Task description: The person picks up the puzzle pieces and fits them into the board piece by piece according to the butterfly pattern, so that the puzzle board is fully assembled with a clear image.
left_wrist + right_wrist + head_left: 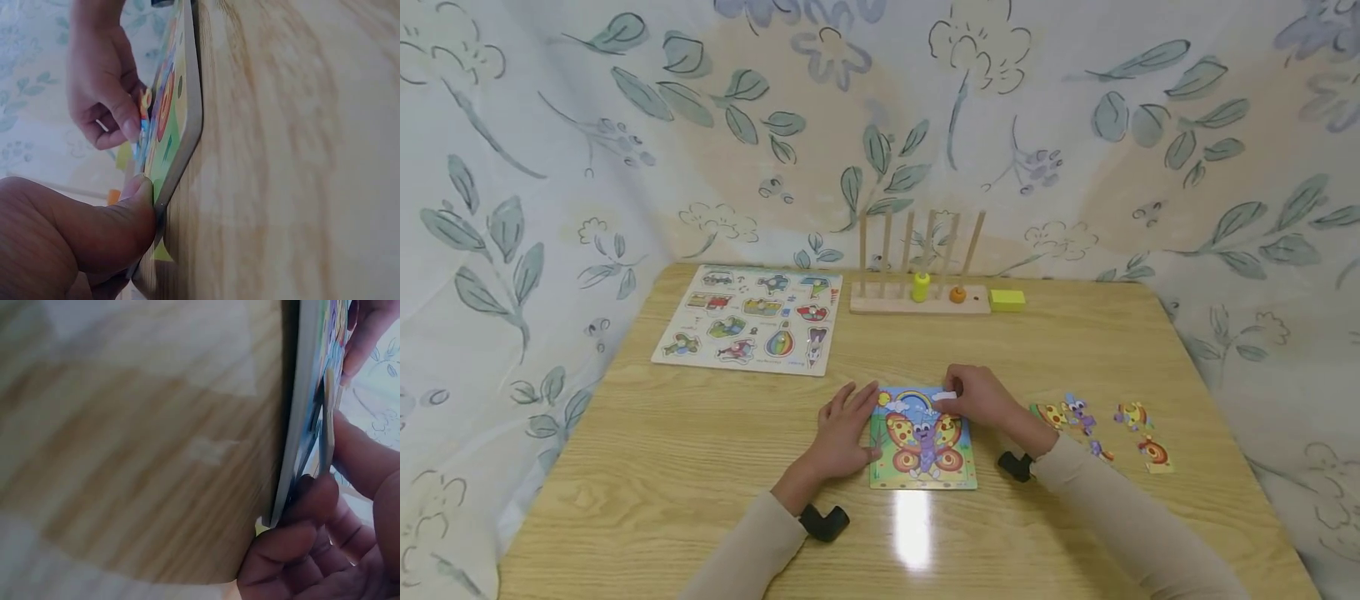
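A butterfly jigsaw puzzle board (886, 482) lies flat on the table between the two hands. My left hand (842, 435) rests along its left side, fingers stretched toward the top corner and the thumb (128, 215) against the edge. At the upper right corner, my right hand (981, 398) pinches a thin puzzle piece (327, 425) between thumb and fingers. The right wrist view has this piece tilted, one side raised off the board. Its printed face is mostly covered by the fingers in the head view.
Several loose puzzle pieces (1154, 452) lie right of the right forearm. A vehicle puzzle board (741, 362) sits at the back left. Behind stands a wooden peg rack (880, 307) with yellow and orange beads, beside a yellow block (1007, 301). Floral cloth (925, 108) hangs around the table.
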`<state>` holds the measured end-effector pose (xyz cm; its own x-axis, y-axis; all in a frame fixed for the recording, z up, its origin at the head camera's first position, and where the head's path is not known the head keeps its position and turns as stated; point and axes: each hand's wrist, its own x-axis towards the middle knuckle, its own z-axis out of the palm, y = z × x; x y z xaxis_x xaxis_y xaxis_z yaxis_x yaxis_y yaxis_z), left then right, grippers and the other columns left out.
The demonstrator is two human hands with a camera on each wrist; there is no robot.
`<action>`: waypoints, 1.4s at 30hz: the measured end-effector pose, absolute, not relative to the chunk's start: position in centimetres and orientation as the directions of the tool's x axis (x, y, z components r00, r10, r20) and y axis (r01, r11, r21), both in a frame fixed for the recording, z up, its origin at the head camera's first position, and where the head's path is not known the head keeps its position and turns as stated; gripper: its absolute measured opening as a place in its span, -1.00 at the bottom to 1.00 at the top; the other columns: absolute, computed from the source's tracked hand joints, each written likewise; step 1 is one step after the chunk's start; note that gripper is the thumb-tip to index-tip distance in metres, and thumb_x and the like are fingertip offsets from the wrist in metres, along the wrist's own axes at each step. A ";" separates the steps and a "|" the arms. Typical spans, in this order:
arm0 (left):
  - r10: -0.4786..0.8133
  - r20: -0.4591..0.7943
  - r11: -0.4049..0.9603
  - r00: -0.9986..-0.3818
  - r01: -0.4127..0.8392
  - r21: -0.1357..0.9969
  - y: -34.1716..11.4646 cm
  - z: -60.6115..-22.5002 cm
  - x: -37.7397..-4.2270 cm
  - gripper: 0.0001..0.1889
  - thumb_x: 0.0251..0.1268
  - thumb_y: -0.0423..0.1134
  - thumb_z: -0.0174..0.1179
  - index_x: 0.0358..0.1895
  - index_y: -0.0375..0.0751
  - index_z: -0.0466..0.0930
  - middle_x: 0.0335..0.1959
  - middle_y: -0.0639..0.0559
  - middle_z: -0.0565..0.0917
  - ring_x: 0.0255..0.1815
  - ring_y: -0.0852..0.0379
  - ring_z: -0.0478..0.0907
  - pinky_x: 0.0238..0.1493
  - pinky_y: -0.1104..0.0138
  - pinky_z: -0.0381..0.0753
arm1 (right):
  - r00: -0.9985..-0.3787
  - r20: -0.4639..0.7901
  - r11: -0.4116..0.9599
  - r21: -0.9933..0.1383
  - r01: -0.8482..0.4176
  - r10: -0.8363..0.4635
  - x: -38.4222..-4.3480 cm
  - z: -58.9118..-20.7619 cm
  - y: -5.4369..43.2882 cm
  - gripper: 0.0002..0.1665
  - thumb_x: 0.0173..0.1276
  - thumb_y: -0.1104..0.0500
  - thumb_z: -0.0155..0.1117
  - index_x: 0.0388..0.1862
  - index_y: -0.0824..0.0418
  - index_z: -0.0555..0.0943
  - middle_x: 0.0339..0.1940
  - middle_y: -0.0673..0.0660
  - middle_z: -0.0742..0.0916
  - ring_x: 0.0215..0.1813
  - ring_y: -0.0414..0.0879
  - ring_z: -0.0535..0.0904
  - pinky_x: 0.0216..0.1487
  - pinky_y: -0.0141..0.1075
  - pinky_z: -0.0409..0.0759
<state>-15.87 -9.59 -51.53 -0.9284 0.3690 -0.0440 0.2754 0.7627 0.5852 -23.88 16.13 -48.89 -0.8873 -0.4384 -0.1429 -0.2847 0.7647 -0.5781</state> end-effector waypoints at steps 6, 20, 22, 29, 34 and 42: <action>0.363 -0.050 0.765 -0.930 0.267 0.586 -9.4 -51.4 -16.0 -0.08 0.04 -0.16 0.35 0.50 -0.19 0.10 0.56 0.04 0.08 0.56 -0.19 -0.17 0.37 -0.22 -0.04 | -0.901 -0.148 0.814 -0.505 -0.286 -0.408 -23.8 -48.6 15.8 -0.62 0.10 -0.05 0.48 -0.45 0.14 0.49 -0.57 0.00 0.52 -0.49 -0.14 0.38 -0.44 -0.33 0.31; 0.352 -0.041 0.762 -0.935 0.261 0.593 -9.3 -51.7 -15.9 -0.09 0.03 -0.15 0.36 0.49 -0.20 0.11 0.55 0.02 0.10 0.56 -0.19 -0.17 0.35 -0.23 -0.05 | -0.924 -0.053 0.771 -0.571 -0.282 -0.378 -23.2 -47.9 18.6 -0.72 0.30 -0.01 0.30 -0.48 0.12 0.52 -0.61 -0.01 0.53 -0.54 -0.16 0.36 -0.49 -0.33 0.34; 0.348 -0.038 0.759 -0.937 0.258 0.597 -9.3 -51.8 -15.8 -0.09 0.04 -0.15 0.36 0.49 -0.18 0.11 0.55 0.03 0.10 0.56 -0.19 -0.18 0.36 -0.23 -0.06 | -0.929 -0.042 0.801 -0.523 -0.292 -0.366 -23.3 -47.0 20.6 -0.78 0.31 0.05 0.30 -0.42 0.16 0.57 -0.55 0.03 0.58 -0.50 -0.14 0.42 -0.45 -0.28 0.41; 0.346 -0.013 0.759 -0.938 0.272 0.592 -9.3 -51.7 -15.7 -0.09 0.02 -0.17 0.36 0.48 -0.21 0.13 0.54 0.00 0.13 0.55 -0.20 -0.15 0.35 -0.23 -0.04 | -0.890 -0.241 0.891 -0.347 -0.293 -0.387 -22.6 -45.9 28.0 -0.52 0.21 0.09 0.40 0.01 0.34 0.54 -0.14 0.32 0.66 -0.12 0.19 0.60 -0.18 -0.02 0.59; 0.345 -0.019 0.764 -0.938 0.269 0.586 -9.3 -51.7 -15.6 -0.09 0.02 -0.16 0.37 0.48 -0.19 0.13 0.54 0.02 0.12 0.56 -0.19 -0.15 0.36 -0.22 -0.04 | -0.904 -0.208 0.889 -0.357 -0.285 -0.373 -21.7 -47.7 29.3 -0.67 0.15 0.10 0.45 -0.25 0.27 0.55 -0.27 0.21 0.63 -0.24 0.06 0.55 -0.26 -0.11 0.57; 0.342 -0.018 0.757 -0.939 0.264 0.597 -9.2 -51.5 -15.6 -0.10 0.03 -0.16 0.36 0.48 -0.21 0.14 0.54 0.00 0.12 0.55 -0.20 -0.15 0.35 -0.24 -0.05 | -0.937 -0.063 0.864 -0.411 -0.289 -0.344 -22.0 -46.8 26.2 -0.73 0.26 0.15 0.34 -0.47 0.19 0.44 -0.58 0.03 0.54 -0.56 -0.16 0.35 -0.52 -0.33 0.29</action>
<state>-15.61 -9.16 -51.55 -0.9395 0.3422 -0.0179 0.2645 0.7574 0.5970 -21.97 26.20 -46.82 -0.9370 -0.3437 -0.0629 -0.2894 0.8644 -0.4112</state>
